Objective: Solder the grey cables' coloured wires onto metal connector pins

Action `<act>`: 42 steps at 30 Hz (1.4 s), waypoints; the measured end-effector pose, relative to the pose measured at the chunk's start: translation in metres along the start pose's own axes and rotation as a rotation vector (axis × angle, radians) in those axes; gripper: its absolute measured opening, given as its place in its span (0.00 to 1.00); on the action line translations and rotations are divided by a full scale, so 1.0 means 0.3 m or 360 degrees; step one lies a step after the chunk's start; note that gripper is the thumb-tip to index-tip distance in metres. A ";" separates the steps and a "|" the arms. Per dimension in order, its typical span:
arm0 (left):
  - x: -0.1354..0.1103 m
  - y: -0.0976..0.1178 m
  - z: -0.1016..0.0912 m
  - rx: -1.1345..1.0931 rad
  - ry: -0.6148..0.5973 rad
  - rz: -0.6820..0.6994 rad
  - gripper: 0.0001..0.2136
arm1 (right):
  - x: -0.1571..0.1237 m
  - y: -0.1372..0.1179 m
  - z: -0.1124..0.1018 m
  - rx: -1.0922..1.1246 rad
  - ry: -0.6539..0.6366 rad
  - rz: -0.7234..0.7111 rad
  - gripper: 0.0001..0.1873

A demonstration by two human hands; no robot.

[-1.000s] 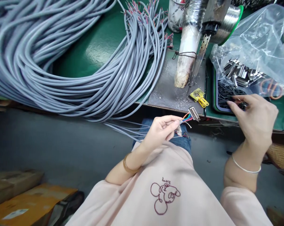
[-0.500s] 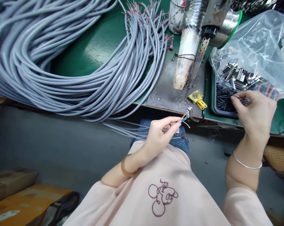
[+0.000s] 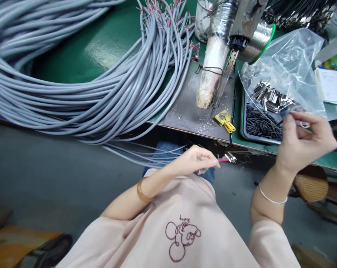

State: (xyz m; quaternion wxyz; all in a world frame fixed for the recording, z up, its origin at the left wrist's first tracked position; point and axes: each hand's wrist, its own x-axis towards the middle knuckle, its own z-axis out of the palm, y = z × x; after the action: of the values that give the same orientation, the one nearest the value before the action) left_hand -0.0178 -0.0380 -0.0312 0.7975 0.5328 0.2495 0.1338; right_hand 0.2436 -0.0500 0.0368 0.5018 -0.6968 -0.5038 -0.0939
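Note:
My left hand (image 3: pixel 195 160) pinches the end of a grey cable whose coloured wires run into a small metal connector (image 3: pixel 230 158), held just below the bench edge over my lap. My right hand (image 3: pixel 304 141) is raised in front of a blue tray (image 3: pixel 245 123) of thin black tubes, fingers curled in a pinch; what it holds is too small to name. A clear plastic bag (image 3: pixel 285 67) with metal connector shells lies over the tray.
A big coil of grey cables (image 3: pixel 73 74) covers the green bench (image 3: pixel 107 48) at left, stripped ends toward the back. A wrapped soldering iron stand (image 3: pixel 213 67) and solder spool (image 3: pixel 257 37) stand at the centre on a dark scorched plate (image 3: pixel 185 108), with a yellow clip (image 3: pixel 225 121) beside them.
My right hand has lifted off the tray of black tubes and drawn back toward me. My left hand has lowered the wired connector below the bench edge and turned it flatter.

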 end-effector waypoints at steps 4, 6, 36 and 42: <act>-0.025 0.069 -0.025 -0.0104 0.0464 0.0078 0.17 | -0.099 -0.139 0.036 0.0709 0.0257 0.0070 0.07; -0.020 0.083 -0.017 -0.0054 0.0589 0.0167 0.16 | -0.157 -0.192 0.058 0.0928 0.0043 0.0199 0.07; -0.040 0.091 -0.020 0.0262 0.0559 0.0239 0.16 | -0.310 -0.231 0.191 0.1034 -0.0202 0.0115 0.11; -0.046 0.103 -0.024 0.0302 0.0464 0.0193 0.17 | -0.311 -0.237 0.193 0.1002 -0.0220 0.0162 0.09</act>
State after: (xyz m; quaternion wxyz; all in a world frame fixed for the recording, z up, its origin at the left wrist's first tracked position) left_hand -0.0318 -0.0267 -0.0016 0.6896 0.5947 0.3412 0.2333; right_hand 0.1208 -0.0614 -0.0073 0.6612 -0.5365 -0.5055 0.1393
